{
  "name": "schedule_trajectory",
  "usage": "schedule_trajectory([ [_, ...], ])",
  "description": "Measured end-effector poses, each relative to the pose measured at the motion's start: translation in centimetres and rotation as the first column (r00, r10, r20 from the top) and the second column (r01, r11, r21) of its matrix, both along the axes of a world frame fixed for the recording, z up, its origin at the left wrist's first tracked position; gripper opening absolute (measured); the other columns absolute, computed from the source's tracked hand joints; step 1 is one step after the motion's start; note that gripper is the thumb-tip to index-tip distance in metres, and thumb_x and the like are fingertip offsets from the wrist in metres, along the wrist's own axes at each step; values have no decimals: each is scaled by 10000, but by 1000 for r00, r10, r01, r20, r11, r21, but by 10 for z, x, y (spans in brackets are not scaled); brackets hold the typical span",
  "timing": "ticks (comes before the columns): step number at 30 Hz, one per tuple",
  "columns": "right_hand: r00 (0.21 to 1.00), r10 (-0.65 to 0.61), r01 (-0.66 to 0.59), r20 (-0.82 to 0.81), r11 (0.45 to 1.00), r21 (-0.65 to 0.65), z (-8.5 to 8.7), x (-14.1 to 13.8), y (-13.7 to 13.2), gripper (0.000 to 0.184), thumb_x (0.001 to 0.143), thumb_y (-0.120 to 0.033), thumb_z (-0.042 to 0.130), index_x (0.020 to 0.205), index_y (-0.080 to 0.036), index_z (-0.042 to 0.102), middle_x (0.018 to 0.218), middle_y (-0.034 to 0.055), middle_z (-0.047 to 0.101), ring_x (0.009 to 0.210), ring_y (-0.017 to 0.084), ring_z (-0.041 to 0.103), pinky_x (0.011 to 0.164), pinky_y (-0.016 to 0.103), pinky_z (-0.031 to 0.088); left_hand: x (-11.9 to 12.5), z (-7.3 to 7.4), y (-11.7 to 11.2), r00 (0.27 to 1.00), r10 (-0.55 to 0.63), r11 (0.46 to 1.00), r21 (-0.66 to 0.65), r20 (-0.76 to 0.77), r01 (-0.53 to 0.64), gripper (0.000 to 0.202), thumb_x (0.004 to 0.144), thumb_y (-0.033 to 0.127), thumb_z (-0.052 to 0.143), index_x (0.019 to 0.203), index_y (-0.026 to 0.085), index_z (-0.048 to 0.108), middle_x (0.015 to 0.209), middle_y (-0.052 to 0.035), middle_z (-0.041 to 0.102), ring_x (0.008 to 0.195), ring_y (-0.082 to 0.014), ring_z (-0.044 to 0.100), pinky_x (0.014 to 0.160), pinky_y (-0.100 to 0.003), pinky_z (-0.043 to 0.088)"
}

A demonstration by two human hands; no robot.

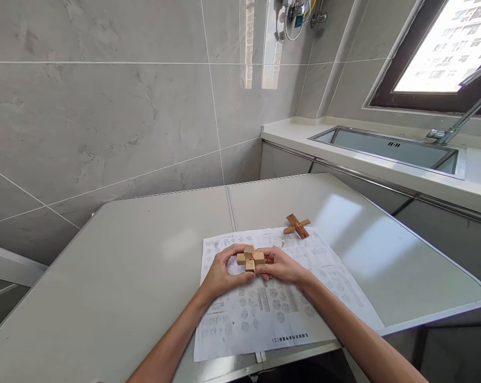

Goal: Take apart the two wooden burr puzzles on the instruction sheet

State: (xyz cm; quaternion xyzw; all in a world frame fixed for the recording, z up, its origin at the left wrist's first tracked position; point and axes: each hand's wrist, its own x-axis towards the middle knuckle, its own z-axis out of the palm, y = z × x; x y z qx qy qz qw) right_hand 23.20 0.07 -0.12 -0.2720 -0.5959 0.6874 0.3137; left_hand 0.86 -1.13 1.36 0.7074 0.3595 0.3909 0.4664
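Note:
A light wooden burr puzzle (250,259), made of interlocking blocks that stick out as a cross, is held above a printed sheet (260,332). My left hand (223,271) grips it from the left, with the thumb along the near side and fingers over the far side. From the right, my right hand (278,265) pinches it between thumb and fingers; some fingertips are hidden behind the blocks. Beyond my hands, a darker brown wooden cross puzzle (297,226) rests at the sheet's far edge, touching neither hand.
The white folding table (144,276) has a seam running across it near the middle. A grey tiled wall (105,106) stands behind it. To the right are a counter with a sink (392,149), a faucet (459,114) and a window (444,50).

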Motion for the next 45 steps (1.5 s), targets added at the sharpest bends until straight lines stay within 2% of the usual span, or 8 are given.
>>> schedule_trajectory([
  [5, 998, -59, 60, 12, 998, -29, -3, -1, 1, 348, 825, -448, 848, 975, -166, 711, 766, -10, 642, 580, 103, 494, 573, 263, 402, 0, -3, 0, 999, 41, 998, 40, -25, -40, 474, 742, 304, 883, 1189, 253, 735, 1224, -74, 743, 1177, -295, 673, 1064, -432, 504],
  [10, 978, -208, 207, -15, 978, -39, -10, -5, 3, 334, 781, -399, 877, 917, -191, 653, 825, 4, 702, 656, 136, 596, 596, 262, 461, 2, -10, 0, 983, 172, 983, 69, -70, -168, 574, 708, 340, 924, 1230, 251, 702, 1220, -75, 734, 1160, -287, 674, 1047, -438, 522],
  [17, 981, -194, 195, -10, 980, 52, -10, -6, 4, 329, 902, -434, 775, 1088, -198, 642, 971, 40, 748, 681, 161, 699, 671, 309, 526, 5, -9, 0, 969, 239, 966, 114, -61, -231, 512, 773, 363, 884, 1230, 253, 680, 1267, -82, 706, 1115, -259, 681, 1001, -416, 545],
  [23, 959, -280, 275, 46, 957, 93, -11, -7, 3, 389, 874, -488, 792, 1098, -196, 667, 923, 41, 733, 642, 148, 622, 659, 322, 524, 7, -8, -1, 961, 267, 958, 127, -69, -257, 498, 789, 376, 876, 1226, 250, 673, 1279, -86, 697, 1140, -261, 671, 1016, -422, 541],
  [28, 953, -302, 297, 38, 950, 99, -11, -7, 2, 375, 897, -473, 770, 1130, -197, 669, 870, 21, 711, 637, 156, 649, 675, 328, 534, 8, -8, -1, 950, 297, 950, 133, -95, -284, 494, 786, 333, 872, 1224, 252, 661, 1261, -72, 701, 1121, -249, 669, 1000, -405, 534],
  [34, 961, -277, 274, 16, 955, 116, -9, -6, 2, 341, 948, -463, 720, 1158, -200, 666, 924, 29, 719, 632, 157, 672, 706, 339, 540, 8, -8, 0, 947, 307, 948, 115, -91, -297, 486, 785, 325, 868, 1213, 245, 654, 1262, -72, 699, 1132, -248, 659, 1010, -411, 524],
  [40, 959, -283, 278, 18, 952, 125, -7, -6, 0, 359, 966, -497, 692, 1175, -206, 663, 1021, 61, 737, 631, 158, 677, 644, 319, 514, 8, -8, 0, 948, 307, 949, 98, -90, -298, 473, 789, 339, 866, 1203, 247, 656, 1260, -71, 703, 1146, -255, 664, 1009, -415, 530],
  [45, 949, -313, 309, 20, 943, 123, -6, -7, 1, 389, 940, -519, 713, 1157, -198, 685, 856, 22, 699, 610, 157, 627, 641, 324, 510, 8, -9, 0, 950, 298, 952, 100, -97, -288, 480, 779, 343, 874, 1198, 246, 660, 1251, -72, 702, 1148, -259, 663, 1009, -424, 528],
])
